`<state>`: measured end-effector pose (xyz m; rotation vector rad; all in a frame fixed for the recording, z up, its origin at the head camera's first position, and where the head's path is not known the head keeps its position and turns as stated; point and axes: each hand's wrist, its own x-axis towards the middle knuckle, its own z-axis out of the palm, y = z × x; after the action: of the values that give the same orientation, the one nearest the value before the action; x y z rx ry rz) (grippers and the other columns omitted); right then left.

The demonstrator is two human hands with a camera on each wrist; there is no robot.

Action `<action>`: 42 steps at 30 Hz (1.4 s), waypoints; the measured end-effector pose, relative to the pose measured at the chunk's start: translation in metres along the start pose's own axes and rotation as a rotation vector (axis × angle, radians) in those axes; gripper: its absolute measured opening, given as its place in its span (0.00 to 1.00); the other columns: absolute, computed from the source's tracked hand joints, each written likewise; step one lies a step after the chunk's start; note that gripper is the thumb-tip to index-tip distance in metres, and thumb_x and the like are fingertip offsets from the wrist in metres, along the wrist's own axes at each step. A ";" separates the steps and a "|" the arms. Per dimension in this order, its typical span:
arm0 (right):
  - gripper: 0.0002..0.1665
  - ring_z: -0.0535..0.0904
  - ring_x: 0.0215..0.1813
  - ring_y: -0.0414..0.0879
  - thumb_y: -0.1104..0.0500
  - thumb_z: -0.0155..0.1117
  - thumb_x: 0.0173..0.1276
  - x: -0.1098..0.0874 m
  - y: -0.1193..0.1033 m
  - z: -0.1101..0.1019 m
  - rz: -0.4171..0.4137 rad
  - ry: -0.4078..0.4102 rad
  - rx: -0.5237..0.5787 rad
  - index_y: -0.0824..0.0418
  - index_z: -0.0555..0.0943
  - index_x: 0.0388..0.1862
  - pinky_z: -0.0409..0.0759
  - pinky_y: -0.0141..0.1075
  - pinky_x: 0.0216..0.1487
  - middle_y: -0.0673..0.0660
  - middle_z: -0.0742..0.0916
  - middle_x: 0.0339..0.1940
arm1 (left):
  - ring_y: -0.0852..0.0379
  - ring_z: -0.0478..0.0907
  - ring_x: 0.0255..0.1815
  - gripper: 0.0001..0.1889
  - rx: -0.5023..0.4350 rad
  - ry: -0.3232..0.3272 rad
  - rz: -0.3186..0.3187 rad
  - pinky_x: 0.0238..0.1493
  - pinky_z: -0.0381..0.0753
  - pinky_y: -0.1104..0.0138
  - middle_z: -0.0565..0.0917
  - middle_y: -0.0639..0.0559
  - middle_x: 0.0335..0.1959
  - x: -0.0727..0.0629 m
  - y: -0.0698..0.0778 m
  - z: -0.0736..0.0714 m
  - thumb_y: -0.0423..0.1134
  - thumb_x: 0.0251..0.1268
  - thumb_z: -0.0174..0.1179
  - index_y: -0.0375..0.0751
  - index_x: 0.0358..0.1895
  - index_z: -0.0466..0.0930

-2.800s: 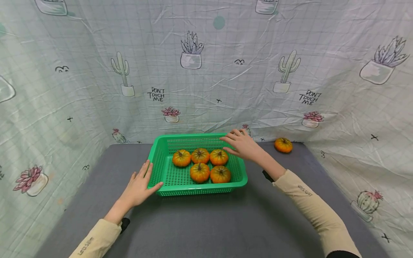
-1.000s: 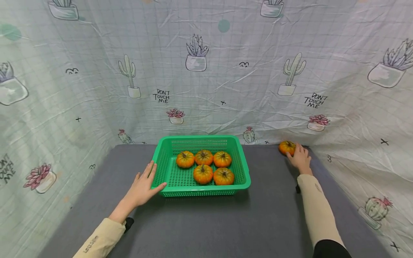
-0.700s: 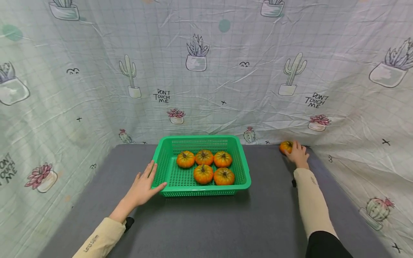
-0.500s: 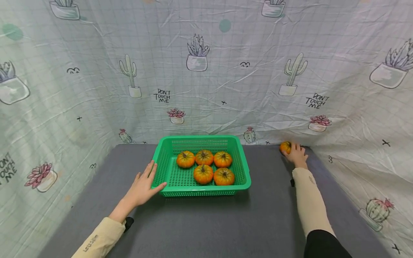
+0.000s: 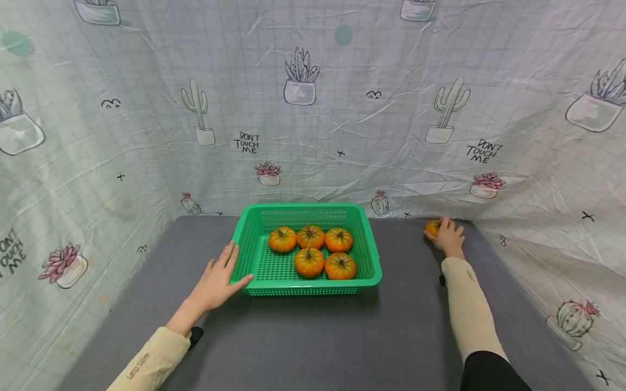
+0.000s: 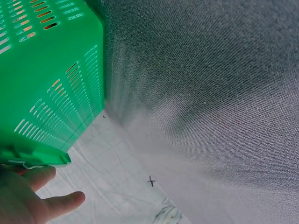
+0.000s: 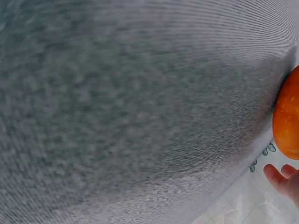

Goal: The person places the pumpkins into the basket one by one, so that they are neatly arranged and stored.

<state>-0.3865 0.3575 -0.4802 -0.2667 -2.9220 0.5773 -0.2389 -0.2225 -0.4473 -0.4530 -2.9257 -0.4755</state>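
Observation:
My left hand (image 5: 215, 282) rests with spread fingers on the left rim of a green plastic basket (image 5: 313, 284). In the left wrist view, two fingertips (image 6: 65, 204) show beneath the basket's perforated wall (image 6: 56, 98). Several small orange pumpkins (image 5: 309, 263) sit inside the basket, toward its middle and right. At the table's back right corner, my right hand (image 5: 449, 239) holds another small pumpkin (image 5: 432, 227) between thumb and fingers, partly covering it. The right wrist view shows this pumpkin (image 7: 287, 116) low against the table, with two fingertips (image 7: 275, 178) near it.
A grey cloth-covered table (image 5: 313, 342) carries the basket and the lone pumpkin. Behind and at both sides hangs a pale curtain (image 5: 342, 125) printed with cactus pots; it meets the table's back edge close to the right hand.
My right hand has gone from above the basket's right side to the corner pumpkin, then shifted slightly left over it. The left hand has stayed on the basket rim.

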 end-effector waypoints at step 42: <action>0.48 0.61 0.43 0.71 0.32 0.56 0.54 -0.026 -0.001 -0.005 -0.247 0.096 -0.116 0.71 0.62 0.57 0.62 0.58 0.39 0.77 0.67 0.46 | 0.39 0.47 0.70 0.46 0.013 0.021 0.002 0.60 0.48 0.36 0.44 0.39 0.72 0.001 -0.001 0.002 0.65 0.59 0.44 0.35 0.70 0.43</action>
<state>-0.3607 0.3534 -0.4783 0.0523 -2.8392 0.3481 -0.2403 -0.2221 -0.4493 -0.4466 -2.9065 -0.4575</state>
